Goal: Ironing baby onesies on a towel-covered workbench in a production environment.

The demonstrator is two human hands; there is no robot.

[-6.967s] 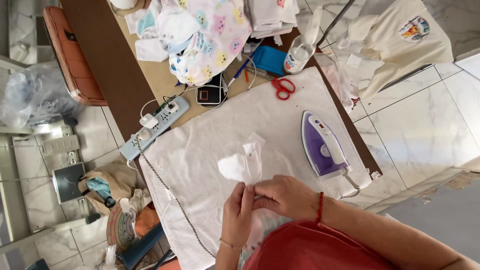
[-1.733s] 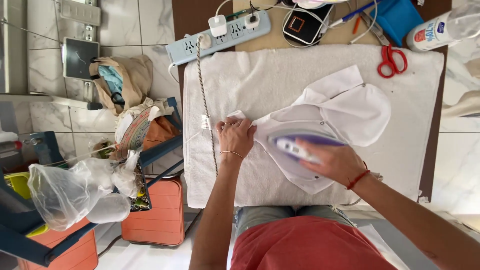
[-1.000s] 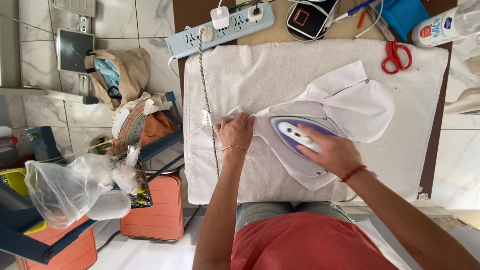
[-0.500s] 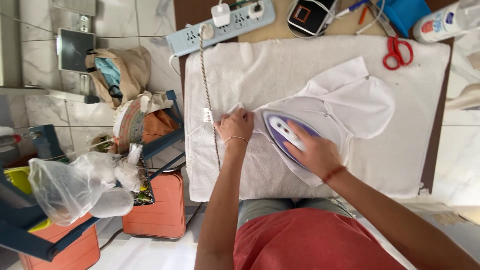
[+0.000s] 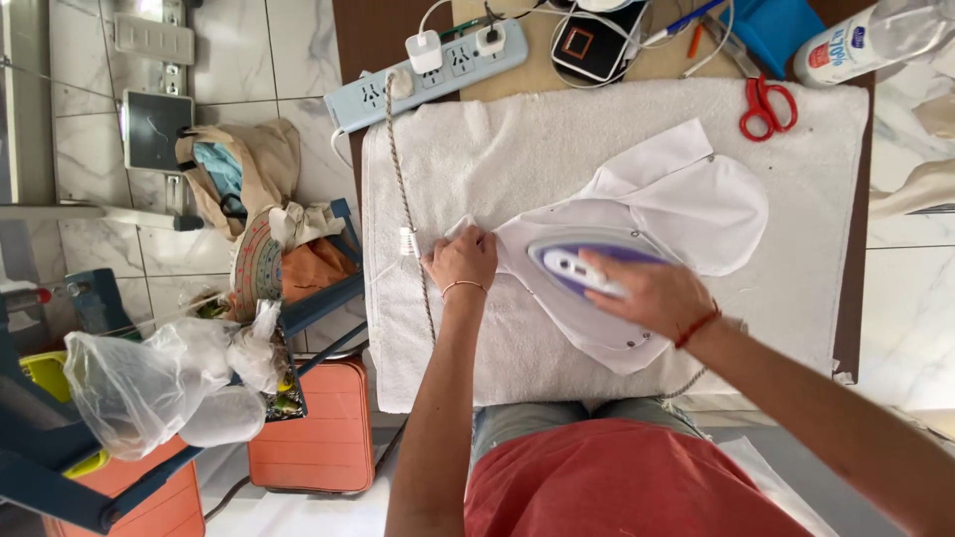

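Ironing in progress on a white towel [image 5: 477,159] spread over the table: the purple-and-white steam iron [image 5: 572,268] now sits nearer the towel's left half than it did a moment ago, having slid leftward across a small white garment [image 5: 686,199] toward the hand pinning it, so the pressing appears to be working toward the garment's left end. The right hand [image 5: 652,295] is wrapped over the iron's handle, fingers closed around it. The left hand [image 5: 463,259] rests at the garment's left tip, fingers bunched together and pressed down on the cloth beside a braided cord [image 5: 403,189]. Red scissors [image 5: 766,104] lie at the towel's far right corner, a power strip [image 5: 428,65] beyond its far left edge.
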